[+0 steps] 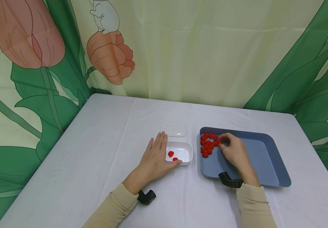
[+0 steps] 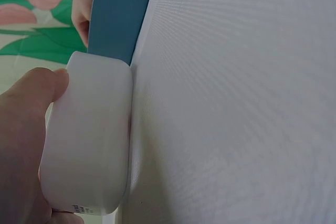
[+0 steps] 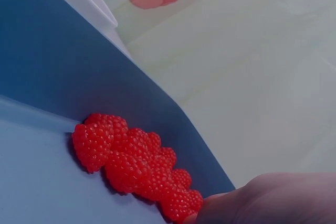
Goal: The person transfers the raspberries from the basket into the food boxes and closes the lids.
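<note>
A white container [image 1: 187, 152] stands on the table with two red raspberries [image 1: 170, 154] inside. My left hand [image 1: 155, 160] rests along its left side, fingers straight; the thumb [image 2: 59, 84] lies on the near rim, seen in the left wrist view. To the right is a blue-grey tray [image 1: 257, 152] with several raspberries [image 3: 126, 171] bunched at its left wall. My right hand [image 1: 235, 152] reaches into the tray and pinches a raspberry [image 1: 219, 142] at the right edge of the bunch between thumb and forefinger. In the right wrist view the fingertips are partly out of frame.
A clear plastic lid [image 1: 173, 129] lies just behind the white container. The table [image 1: 75, 177] has a white cloth. A printed curtain [image 1: 186, 57] hangs behind it. Each wrist wears a black camera mount [image 1: 146, 197].
</note>
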A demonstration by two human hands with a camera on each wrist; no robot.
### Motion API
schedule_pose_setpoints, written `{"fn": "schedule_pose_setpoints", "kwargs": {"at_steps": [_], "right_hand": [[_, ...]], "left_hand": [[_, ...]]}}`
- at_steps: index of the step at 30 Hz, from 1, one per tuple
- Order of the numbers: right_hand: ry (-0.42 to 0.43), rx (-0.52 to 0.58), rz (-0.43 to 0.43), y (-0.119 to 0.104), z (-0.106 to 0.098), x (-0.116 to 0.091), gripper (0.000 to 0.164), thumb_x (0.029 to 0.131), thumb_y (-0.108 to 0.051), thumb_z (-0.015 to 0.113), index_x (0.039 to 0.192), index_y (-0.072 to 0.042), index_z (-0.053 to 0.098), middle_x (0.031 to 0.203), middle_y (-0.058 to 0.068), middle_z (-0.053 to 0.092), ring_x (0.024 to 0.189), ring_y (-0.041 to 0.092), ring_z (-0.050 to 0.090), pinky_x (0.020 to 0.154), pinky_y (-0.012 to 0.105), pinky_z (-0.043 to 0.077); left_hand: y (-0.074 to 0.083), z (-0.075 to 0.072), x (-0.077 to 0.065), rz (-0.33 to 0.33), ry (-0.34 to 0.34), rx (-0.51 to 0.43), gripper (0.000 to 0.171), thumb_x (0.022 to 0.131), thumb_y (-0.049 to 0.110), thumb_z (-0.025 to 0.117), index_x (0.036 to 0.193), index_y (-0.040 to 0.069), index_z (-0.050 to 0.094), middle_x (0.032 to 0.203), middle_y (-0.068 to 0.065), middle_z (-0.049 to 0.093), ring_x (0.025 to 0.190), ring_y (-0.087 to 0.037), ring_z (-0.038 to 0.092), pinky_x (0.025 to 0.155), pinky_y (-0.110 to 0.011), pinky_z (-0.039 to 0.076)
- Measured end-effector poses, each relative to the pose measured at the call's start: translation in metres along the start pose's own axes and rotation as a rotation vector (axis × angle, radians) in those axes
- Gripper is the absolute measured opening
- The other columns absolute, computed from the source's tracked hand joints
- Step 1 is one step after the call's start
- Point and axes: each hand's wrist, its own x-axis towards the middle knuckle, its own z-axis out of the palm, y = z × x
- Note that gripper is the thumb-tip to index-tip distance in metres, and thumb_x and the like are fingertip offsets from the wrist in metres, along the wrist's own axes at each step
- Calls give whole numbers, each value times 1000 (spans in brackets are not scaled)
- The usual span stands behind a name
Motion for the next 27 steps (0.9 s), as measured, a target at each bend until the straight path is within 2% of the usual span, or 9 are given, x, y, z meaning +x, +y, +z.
{"fn": "schedule_pose_setpoints", "kwargs": {"at_steps": [11, 20, 27], "right_hand": [[27, -4, -12, -2, -1, -1, 27, 91, -2, 60, 117, 2, 64, 110, 24, 66, 96, 35, 58, 84, 47, 48], [43, 11, -18, -4, -3, -2, 26, 92, -2, 60, 117, 2, 64, 109, 25, 67, 97, 36, 62, 86, 52, 52], [45, 48, -41, -5, -6, -3, 26, 93, -3, 59, 118, 0, 64, 117, 25, 65, 105, 41, 65, 89, 56, 54]], "left_hand": [[-1, 0, 0, 4, 5, 3, 107, 84, 69, 58, 157, 2, 18, 166, -12, 19, 155, -26, 14, 126, -48, 13], [0, -1, 0, 6, 6, 4, 107, 84, 69, 59, 157, 1, 19, 166, -13, 19, 155, -26, 15, 126, -48, 14], [0, -2, 0, 5, 6, -10, 107, 84, 69, 59, 157, 1, 19, 166, -13, 19, 155, -26, 14, 126, -49, 14]]}}
